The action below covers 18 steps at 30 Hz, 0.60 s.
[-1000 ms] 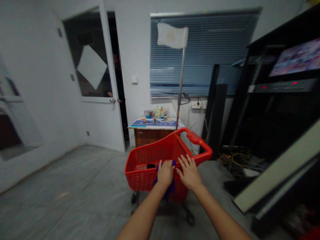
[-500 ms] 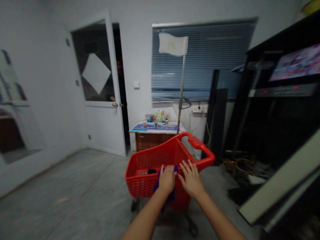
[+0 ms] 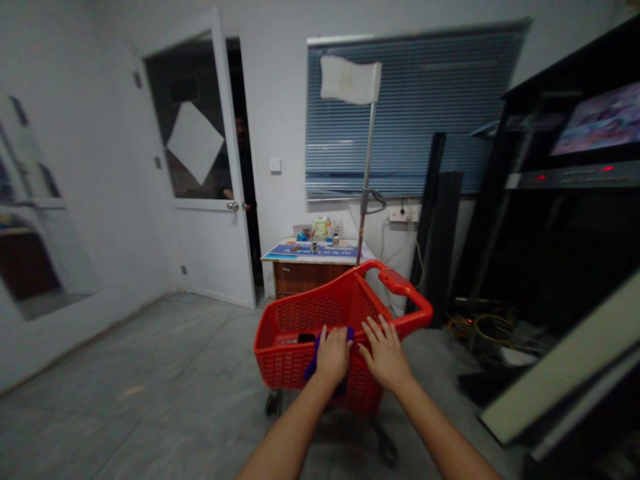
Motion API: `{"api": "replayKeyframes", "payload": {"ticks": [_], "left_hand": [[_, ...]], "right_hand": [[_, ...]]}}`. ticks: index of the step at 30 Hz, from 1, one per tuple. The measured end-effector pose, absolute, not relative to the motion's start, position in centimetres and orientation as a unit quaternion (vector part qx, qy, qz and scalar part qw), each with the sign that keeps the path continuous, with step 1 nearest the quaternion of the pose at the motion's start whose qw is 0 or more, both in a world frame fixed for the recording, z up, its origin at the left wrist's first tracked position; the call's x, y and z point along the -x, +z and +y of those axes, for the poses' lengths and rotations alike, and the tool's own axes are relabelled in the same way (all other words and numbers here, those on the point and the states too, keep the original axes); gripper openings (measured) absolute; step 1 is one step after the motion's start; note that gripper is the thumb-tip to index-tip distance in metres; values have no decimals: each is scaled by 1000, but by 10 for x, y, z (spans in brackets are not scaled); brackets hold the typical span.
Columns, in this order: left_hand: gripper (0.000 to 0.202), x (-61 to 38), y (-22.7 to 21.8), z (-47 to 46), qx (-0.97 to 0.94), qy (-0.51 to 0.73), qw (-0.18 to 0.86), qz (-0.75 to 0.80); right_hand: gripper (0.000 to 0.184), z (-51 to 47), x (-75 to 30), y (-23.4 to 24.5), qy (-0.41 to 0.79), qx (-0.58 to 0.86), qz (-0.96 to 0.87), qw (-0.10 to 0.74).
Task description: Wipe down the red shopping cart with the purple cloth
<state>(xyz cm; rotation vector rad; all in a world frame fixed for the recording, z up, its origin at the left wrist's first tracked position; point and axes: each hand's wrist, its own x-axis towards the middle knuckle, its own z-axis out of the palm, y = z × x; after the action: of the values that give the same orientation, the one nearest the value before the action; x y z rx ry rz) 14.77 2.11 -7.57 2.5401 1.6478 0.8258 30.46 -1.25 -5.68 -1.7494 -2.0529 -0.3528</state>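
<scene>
Left hand: (image 3: 331,357) at 12 o'clock, palm down, fingers close together, pressed over the purple cloth; grip cannot be told.
Right hand: (image 3: 385,357) at 1 o'clock, fingers spread, flat against the near side of the cart, nearest the cloth.
Purple cloth: (image 3: 312,360) bunched under the left hand, hanging against the near wall of the red plastic shopping cart (image 3: 285,363).
Cart: on casters, with a dark object (image 3: 306,338) lying inside.
Surroundings: counter (image 3: 300,280) at 12 o'clock; loose cables (image 3: 483,327) on the floor at 2 o'clock; person (image 3: 243,153) in the doorway at 11 o'clock.
Risks: cloth may slip if left-hand pressure eases; hand pressure could roll the cart toward the cables.
</scene>
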Motion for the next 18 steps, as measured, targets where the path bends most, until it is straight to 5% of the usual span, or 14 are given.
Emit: {"api": "replayKeyframes", "payload": {"ticks": [18], "left_hand": [[35, -141, -84, 30, -818, 274, -37, 505]], "right_hand": [[56, -17, -324, -52, -140, 643, -713, 242]]}}
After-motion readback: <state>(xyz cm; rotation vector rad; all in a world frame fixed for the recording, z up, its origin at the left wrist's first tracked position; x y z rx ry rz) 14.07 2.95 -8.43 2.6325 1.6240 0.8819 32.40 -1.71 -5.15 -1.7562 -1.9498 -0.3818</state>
